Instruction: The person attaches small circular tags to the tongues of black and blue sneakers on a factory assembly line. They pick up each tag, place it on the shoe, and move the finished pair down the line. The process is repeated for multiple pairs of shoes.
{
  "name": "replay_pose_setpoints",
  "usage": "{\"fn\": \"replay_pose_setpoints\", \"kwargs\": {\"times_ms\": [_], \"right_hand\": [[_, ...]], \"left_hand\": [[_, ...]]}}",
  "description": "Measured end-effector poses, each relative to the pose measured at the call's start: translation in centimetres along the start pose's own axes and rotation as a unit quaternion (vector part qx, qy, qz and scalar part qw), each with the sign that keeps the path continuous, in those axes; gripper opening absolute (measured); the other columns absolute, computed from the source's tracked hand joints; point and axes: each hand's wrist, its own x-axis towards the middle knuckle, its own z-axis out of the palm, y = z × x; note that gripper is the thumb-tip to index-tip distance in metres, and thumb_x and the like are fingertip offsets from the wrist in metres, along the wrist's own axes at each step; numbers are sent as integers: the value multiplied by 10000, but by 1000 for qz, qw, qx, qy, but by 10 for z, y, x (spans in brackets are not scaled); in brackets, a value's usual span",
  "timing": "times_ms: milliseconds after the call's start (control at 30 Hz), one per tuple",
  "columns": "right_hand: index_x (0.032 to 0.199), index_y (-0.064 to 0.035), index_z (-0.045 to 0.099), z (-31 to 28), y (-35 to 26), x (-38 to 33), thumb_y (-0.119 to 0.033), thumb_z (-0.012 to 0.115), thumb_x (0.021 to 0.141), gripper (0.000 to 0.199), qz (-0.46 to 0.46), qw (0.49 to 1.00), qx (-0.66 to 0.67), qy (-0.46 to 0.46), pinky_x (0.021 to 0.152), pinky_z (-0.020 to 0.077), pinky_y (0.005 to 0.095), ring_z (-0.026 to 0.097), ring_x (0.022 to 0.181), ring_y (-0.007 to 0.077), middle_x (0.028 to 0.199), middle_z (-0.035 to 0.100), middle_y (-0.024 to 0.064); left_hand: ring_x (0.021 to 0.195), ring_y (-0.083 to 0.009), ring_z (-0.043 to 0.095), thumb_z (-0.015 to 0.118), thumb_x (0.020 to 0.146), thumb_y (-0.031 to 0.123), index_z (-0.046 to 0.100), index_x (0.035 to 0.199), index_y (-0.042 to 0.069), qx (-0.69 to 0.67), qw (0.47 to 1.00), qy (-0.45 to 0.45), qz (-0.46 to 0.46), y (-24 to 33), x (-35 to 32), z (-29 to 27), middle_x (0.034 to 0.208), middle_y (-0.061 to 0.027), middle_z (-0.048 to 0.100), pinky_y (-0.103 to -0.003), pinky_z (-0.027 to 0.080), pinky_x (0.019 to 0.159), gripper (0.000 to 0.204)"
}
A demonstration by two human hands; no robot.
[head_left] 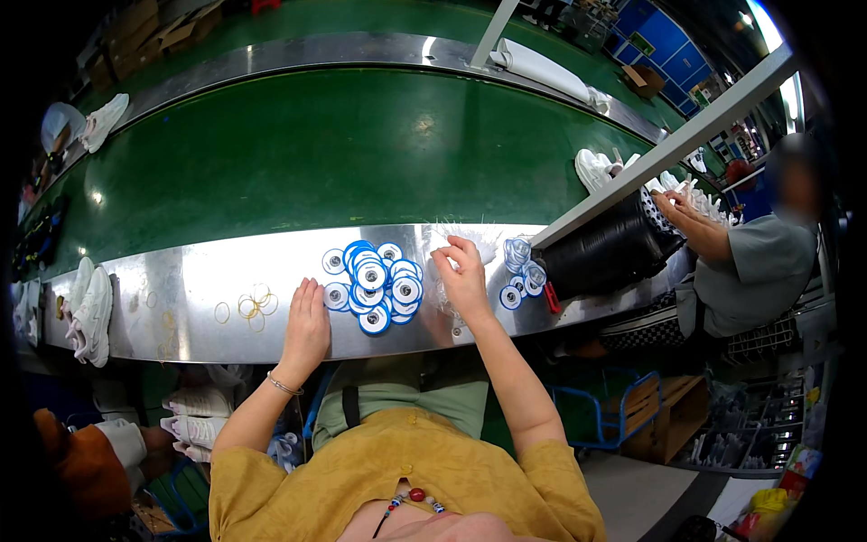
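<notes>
A heap of round blue-and-white tags (375, 282) lies on the shiny metal ledge (181, 307) in front of me. My left hand (307, 321) rests flat on the ledge just left of the heap, fingers together, holding nothing. My right hand (462, 271) is raised a little to the right of the heap, fingers curled, pinching something thin and clear that I cannot make out. A smaller cluster of the same tags (521, 271) sits further right.
A green conveyor belt (316, 154) runs beyond the ledge. Rubber bands (248, 305) lie on the ledge's left part. White shoes (90, 312) sit at the left end and more white shoes (596, 167) at the right. Another person (759, 262) works beside a black roll (605, 253).
</notes>
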Motion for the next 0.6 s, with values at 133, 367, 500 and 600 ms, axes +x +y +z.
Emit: {"fn": "replay_pose_setpoints", "kwargs": {"times_ms": [133,367,500,600], "right_hand": [[832,-27,683,-3,-8,3,-165,637,838,146,37,997,-54,-50,775,467,405,575,910,324,929,605,149],[857,-10,663,1,-3,-6,-168,623,837,163,-38,977,-194,-77,771,475,441,565,897,341,898,595,154],[1021,3,635,-3,-14,-10,-207,650,827,287,-70,966,-232,-87,857,469,423,542,1013,346,1073,578,175],[1122,1,606,-20,-39,-12,-241,685,809,404,-68,961,-251,-96,912,458,406,526,1088,345,1183,554,181]], "left_hand": [[1238,-403,458,560,819,-38,522,1180,-72,-64,998,22,-16,-5,-3,0,1263,-246,521,-464,366,1057,365],[1121,-354,582,544,847,-93,559,1168,-38,-146,975,168,19,29,52,-77,1194,-212,600,-385,460,958,327],[1233,-318,518,392,972,20,498,1300,-15,-386,896,202,85,69,99,-149,1310,-221,537,-398,444,1011,346],[1241,-349,506,420,987,88,439,1339,-25,-480,834,195,191,92,118,-188,1341,-267,484,-411,449,991,370]]}}
